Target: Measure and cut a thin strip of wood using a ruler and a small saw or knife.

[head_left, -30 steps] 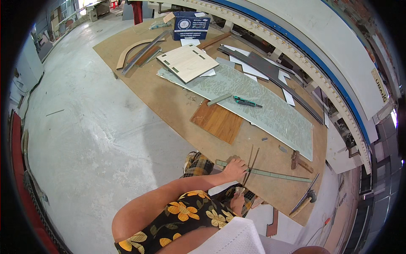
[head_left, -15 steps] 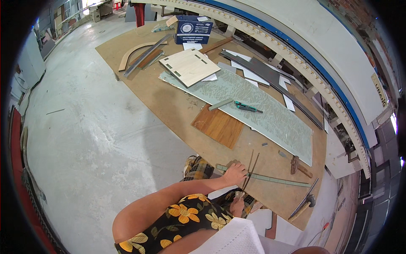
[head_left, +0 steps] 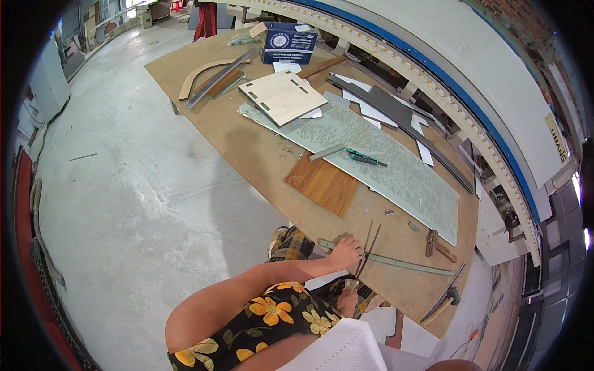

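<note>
left hand (head_left: 346,252) stays on thin strips (head_left: 367,248); right hand (head_left: 348,302) half hidden.

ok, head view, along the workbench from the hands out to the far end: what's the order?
left hand on thin dark rods → brown wood panel → green utility knife on the patterned sheet → pale slotted plywood board → blue box

On the workbench (head_left: 247,148), the left hand (head_left: 346,252) rests on a long strip (head_left: 396,261) at the near edge, thin sticks (head_left: 366,247) just right of it, a knife (head_left: 365,158) on the glass sheet (head_left: 383,161) behind.
</note>
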The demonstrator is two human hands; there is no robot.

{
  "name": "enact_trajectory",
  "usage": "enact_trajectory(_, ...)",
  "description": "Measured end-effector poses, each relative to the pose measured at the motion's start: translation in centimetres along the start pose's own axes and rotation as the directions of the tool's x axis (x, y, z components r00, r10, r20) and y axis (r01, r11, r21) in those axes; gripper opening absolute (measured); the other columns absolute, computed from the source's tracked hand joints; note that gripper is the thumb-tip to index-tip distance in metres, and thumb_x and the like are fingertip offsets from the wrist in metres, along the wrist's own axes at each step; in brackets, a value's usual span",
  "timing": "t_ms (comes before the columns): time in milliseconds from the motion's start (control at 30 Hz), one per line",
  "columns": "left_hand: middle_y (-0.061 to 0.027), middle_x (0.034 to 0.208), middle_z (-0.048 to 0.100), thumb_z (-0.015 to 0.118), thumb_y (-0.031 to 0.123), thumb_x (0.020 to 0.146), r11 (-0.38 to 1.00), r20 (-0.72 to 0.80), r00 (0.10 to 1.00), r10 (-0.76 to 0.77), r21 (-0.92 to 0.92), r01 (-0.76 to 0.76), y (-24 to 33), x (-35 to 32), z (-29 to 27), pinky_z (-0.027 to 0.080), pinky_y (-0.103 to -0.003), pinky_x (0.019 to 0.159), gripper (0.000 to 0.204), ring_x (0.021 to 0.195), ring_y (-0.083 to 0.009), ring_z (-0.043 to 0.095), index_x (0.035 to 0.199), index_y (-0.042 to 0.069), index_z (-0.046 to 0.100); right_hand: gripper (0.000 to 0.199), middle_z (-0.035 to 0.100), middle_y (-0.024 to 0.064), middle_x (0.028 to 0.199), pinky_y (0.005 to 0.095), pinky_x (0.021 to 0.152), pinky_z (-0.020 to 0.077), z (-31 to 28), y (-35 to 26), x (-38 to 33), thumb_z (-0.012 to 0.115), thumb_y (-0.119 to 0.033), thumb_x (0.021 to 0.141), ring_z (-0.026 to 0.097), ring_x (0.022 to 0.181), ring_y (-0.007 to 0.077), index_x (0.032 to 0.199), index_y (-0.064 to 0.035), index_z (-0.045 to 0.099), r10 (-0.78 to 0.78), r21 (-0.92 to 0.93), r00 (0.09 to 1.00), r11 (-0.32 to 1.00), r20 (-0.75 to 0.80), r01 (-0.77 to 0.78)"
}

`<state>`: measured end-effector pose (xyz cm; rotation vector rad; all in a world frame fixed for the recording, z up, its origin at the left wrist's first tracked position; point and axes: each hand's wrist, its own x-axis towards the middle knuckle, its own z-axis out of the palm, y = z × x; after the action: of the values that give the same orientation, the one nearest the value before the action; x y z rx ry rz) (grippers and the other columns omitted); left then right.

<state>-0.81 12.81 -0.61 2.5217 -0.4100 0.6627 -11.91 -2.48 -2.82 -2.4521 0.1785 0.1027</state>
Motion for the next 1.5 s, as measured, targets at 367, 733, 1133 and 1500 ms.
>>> enact_trajectory(367, -0.0034, 0.094, 0.056, 0.071, 0.026, 0.075, 0.994, -0.012, 0.996, 0.094, -0.051, -0.094, 0.3, -0.2, -0.1, 0.044, -0.039, 0.080, 0.021, 0.100, -0.0228, 0.054, 0.090, 0.012, 0.070, 0.030, 0.066, 0.0285, 0.094, 0.0529, 0.077, 0.0498, -0.1, 0.9, -0.2, 0.052, -0.023, 0.095, 0.063, 0.092, 0.0487, 0.107, 0.0031, 0.059, 0.032, -0.114, 0.999, 0.993, 0.019, -0.030)
enact_trajectory(733, -0.0038, 0.094, 0.058, 0.071, 0.027, 0.076, 0.997, -0.100, 0.995, -0.015, -0.082, 0.007, 0.5, 0.3, -0.3, 0.043, -0.041, 0.082, 0.021, 0.099, -0.0236, 0.055, 0.090, 0.012, 0.071, 0.033, 0.065, 0.0323, 0.096, 0.0546, 0.077, 0.0480, -0.9, 0.5, 0.4, 0.046, -0.021, 0.098, 0.061, 0.093, 0.0511, 0.112, 0.0066, 0.055, -0.088, 0.007, 0.996, 0.996, -0.003, 0.089)
enact_trajectory(1133, -0.0053, 0.088, 0.062, 0.066, 0.024, 0.072, 0.984, -0.080, 0.997, -0.014, 0.176, 0.028, 0.4, -0.1, 1.3, 0.048, -0.044, 0.073, 0.015, 0.095, -0.0285, 0.058, 0.081, 0.012, 0.069, 0.033, 0.064, 0.0328, 0.096, 0.0572, 0.081, 0.0470, -1.9, -1.9, 0.1, 0.045, -0.021, 0.098, 0.059, 0.098, 0.0516, 0.111, 0.0063, 0.056, -0.156, -0.002, 0.987, 0.988, -0.028, 0.156)
enact_trajectory(1500, -0.0033, 0.095, 0.060, 0.073, 0.026, 0.075, 0.997, -0.060, 0.996, 0.064, -0.044, -0.067, -0.1, 0.0, 0.1, 0.043, -0.043, 0.079, 0.024, 0.096, -0.0267, 0.056, 0.094, 0.012, 0.070, 0.040, 0.064, 0.0357, 0.090, 0.0586, 0.080, 0.0496, -2.2, -1.5, -0.9, 0.042, -0.027, 0.100, 0.063, 0.088, 0.0519, 0.120, 0.0067, 0.050, 0.090, -0.069, 0.993, 0.994, 0.083, -0.084)
